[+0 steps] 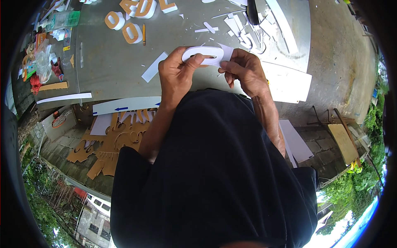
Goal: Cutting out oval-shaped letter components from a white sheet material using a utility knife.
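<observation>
Above the near edge of the grey table, my left hand (175, 76) is closed round the left end of a white, rounded letter with an oval hole (201, 50). Its thumb presses on the letter's face by the hole. My right hand (248, 73) pinches a white strip (227, 53) at the letter's right end. Whether strip and letter are joined there, I cannot tell. Beyond my hands lie several thick letters with brown faces and white sides (132, 34), beside a yellow pencil (144, 34). A loose white strip (155, 67) rests left of my left hand.
White offcuts (242, 31) lie around a black-handled tool (252, 12) at the back right. A long white strip (283, 27) and a white sheet (289, 84) cover the right side. Clutter with a green bottle (68, 20) fills the far left. Brown cut-out sheets (118, 142) lie below the table.
</observation>
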Motion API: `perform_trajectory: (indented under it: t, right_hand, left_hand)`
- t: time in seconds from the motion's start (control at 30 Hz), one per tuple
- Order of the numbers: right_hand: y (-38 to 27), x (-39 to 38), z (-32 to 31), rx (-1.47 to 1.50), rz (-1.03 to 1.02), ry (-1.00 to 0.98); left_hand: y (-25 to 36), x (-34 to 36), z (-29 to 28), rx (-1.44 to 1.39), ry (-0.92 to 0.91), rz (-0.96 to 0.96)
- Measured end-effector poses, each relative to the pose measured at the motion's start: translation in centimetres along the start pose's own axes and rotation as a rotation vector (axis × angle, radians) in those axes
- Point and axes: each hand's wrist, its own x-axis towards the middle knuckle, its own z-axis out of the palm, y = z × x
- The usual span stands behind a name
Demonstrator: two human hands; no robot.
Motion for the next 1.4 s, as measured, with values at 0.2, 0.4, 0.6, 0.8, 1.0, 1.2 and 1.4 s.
perform_trajectory:
  t: [0.2,0.4,0.6,0.8,1.0,1.2,1.4]
  right_hand:
    - [-0.4,0.0,-0.7,0.040,0.071,0.043]
    - [-0.8,-0.1,-4.9,-0.819,-0.216,0.499]
    - [-2.3,1.1,-1.4,-0.867,-0.461,0.226]
    - [0.2,1.2,3.3,-0.976,-0.776,-0.015]
    - [2.9,1.3,2.0,-0.341,-0.242,0.189]
    - [6.3,0.4,-0.1,-0.305,-0.012,0.250]
    - [9.8,-2.2,-5.6,-1.062,-0.336,0.544]
  left_hand:
    - [0.4,1.1,-0.8,-0.283,0.173,-0.058]
    - [2.0,2.0,-4.9,-0.303,0.382,-0.235]
    - [1.9,1.4,-3.2,-0.354,0.301,-0.355]
    - [0.7,1.0,-1.7,-0.283,0.082,-0.524]
    - [-1.2,0.1,-2.0,-0.095,-0.069,-0.598]
    - [-8.4,-0.2,-3.2,0.362,-0.157,-0.365]
    - [-11.2,0.9,-3.7,1.023,-0.378,-0.229]
